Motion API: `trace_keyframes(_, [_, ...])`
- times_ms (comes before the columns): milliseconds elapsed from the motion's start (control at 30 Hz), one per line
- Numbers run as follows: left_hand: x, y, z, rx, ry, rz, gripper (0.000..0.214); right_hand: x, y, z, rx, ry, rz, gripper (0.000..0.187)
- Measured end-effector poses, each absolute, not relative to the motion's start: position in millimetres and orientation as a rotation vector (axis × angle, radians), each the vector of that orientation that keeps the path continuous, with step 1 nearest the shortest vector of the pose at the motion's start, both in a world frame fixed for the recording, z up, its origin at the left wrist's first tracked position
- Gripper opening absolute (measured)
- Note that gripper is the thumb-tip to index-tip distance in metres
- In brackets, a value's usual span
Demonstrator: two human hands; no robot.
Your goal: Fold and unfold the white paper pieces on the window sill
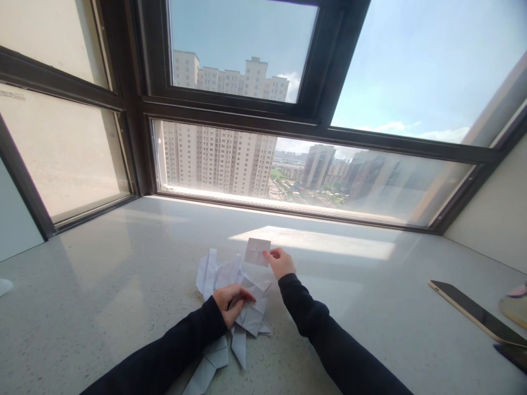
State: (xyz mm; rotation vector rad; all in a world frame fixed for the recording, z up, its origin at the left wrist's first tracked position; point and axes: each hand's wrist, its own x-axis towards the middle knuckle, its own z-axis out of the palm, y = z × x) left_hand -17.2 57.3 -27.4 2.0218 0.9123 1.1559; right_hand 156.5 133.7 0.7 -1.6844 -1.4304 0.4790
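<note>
Between the thumb and fingers of my right hand (280, 262) is the edge of a small square of folded white paper (256, 250), with creases across its middle. My left hand (234, 302) rests on a loose pile of folded white paper pieces (252, 318), its fingers bent over the top ones. Whether it grips one of them is hard to make out. More folded paper (209, 274) lies just beyond the left hand, and further folded strips (208, 365) stick out below the left wrist, partly hidden by the sleeve.
All this lies on a pale speckled sill (123, 285) below a dark-framed window (247, 115). A phone (477, 310) lies at the right, beside a dark object (513, 356) and a pale rounded item (514, 307). A white object (5, 286) shows at the left edge.
</note>
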Motion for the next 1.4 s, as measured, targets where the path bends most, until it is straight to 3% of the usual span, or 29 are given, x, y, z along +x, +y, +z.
trace_keyframes(167, [-15,62,-33,1.678,0.887,1.247,0.026,171,96,8,-1.405,-1.345,0.561,0.032])
trace_keyframes(367, [-13,61,-31,1.37,0.732,1.231,0.072,157,50,1,-1.055,-1.397,0.935,0.034])
trace_keyframes(467, [-14,61,-30,1.355,0.722,1.203,0.084,155,48,-5,-1.038,-1.426,0.995,0.034])
trace_keyframes(767, [-21,65,-30,1.42,0.67,1.152,0.053,156,48,-16,-1.181,-1.564,0.877,0.032])
trace_keyframes(1267, [-16,59,-30,1.526,0.902,1.193,0.052,153,45,-17,-1.178,-1.61,0.825,0.025])
trace_keyframes(1400, [-16,54,-23,1.582,0.941,1.237,0.046,152,45,-14,-1.118,-1.47,0.887,0.051])
